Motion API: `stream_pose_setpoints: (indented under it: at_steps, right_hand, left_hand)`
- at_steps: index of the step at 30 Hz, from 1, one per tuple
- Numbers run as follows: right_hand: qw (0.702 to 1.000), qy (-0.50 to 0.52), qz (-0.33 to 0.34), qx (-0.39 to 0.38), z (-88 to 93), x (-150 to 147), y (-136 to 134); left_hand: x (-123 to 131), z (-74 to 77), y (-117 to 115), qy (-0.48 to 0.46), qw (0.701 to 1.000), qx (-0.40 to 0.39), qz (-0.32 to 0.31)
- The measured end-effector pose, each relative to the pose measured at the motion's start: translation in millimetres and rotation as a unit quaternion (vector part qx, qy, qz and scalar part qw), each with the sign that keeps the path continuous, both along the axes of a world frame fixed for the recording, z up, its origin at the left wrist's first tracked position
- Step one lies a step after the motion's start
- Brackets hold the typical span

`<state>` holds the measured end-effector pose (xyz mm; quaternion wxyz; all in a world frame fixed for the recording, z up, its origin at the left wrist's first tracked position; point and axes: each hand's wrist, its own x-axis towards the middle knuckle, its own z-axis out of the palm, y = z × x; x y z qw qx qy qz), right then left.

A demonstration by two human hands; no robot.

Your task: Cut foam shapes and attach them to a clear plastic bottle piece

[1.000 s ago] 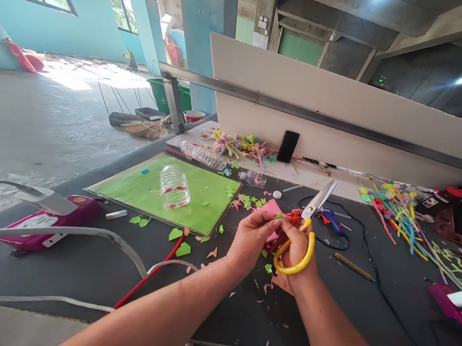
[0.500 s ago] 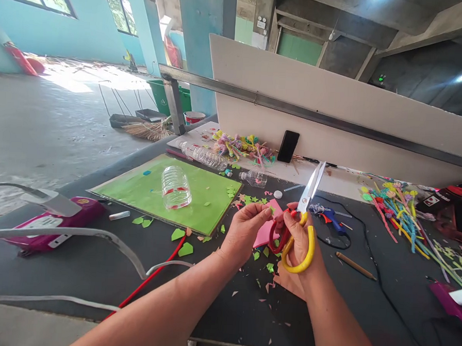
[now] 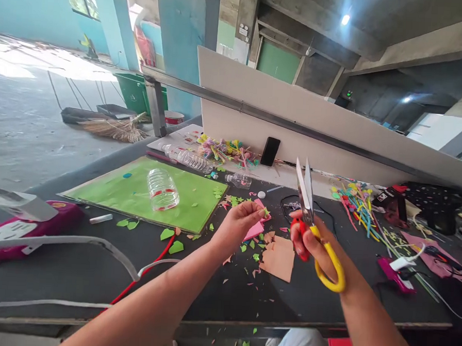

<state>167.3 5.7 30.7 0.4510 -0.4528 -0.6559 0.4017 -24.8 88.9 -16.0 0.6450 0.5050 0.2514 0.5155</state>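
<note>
My left hand [image 3: 239,222] is closed in a pinch on a small green paper star [image 3: 266,212], above the middle of the table. To its right, my right hand [image 3: 308,244] grips a pair of scissors [image 3: 308,208] with one red and one yellow handle; the blades point up and stand slightly apart. Beneath the left hand lies pink paper [image 3: 254,231], partly covered by it. A peach paper sheet [image 3: 278,259] with a ragged edge lies between the hands. Small green and pink scraps [image 3: 256,257] are scattered about it.
On the left, a clear cut bottle [image 3: 162,190] stands on a green sheet [image 3: 110,187]. A power strip [image 3: 30,224] with cables is at the left edge. A phone [image 3: 270,151] leans against the back panel. Colourful pipe cleaners [image 3: 359,205] lie on the right.
My right hand with the scissors has moved right, away from my left hand, uncovering the peach paper. My left hand keeps hold of the green piece. The head view has turned right.
</note>
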Motion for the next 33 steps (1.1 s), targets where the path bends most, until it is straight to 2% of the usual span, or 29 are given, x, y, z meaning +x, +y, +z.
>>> stream_pose_setpoints:
  at_steps: [2,3,5,8,12,16,19,28,33]
  right_hand:
    - [0.992,-0.120,-0.032,-0.032,4.6,18,-27]
    - [0.983,-0.166,-0.071,-0.030,4.0,26,-40]
    - [0.967,-0.218,-0.129,-0.031,-0.9,37,-63]
    - [0.967,-0.192,-0.147,-0.083,-11.3,39,-90]
    - [0.970,-0.149,-0.122,-0.150,-21.1,24,-110]
    - [0.972,-0.086,-0.050,-0.213,-26.0,6,-119]
    - [0.968,-0.057,-0.029,-0.244,-28.7,-4,-122]
    - [0.974,-0.117,-0.007,-0.194,-46.1,-15,-124]
    - [0.973,-0.130,-0.006,-0.191,-43.2,-17,-123]
  left_hand:
    - [-2,9.9,-11,0.022,0.999,0.005,-0.029]
    - [-3,15.0,-18,0.036,0.999,0.004,-0.037]
    - [-5,23.7,-33,0.055,0.997,0.001,-0.053]
    - [-10,30.8,-53,0.076,0.995,-0.008,-0.071]
    - [-20,34.7,-74,0.102,0.991,-0.019,-0.090]
    - [-30,39.3,-88,0.092,0.990,-0.027,-0.105]
    - [-36,39.7,-93,0.094,0.990,-0.029,-0.103]
    - [-42,32.1,-94,0.205,0.974,-0.011,-0.094]
    - [-41,27.6,-94,0.235,0.969,-0.014,-0.075]
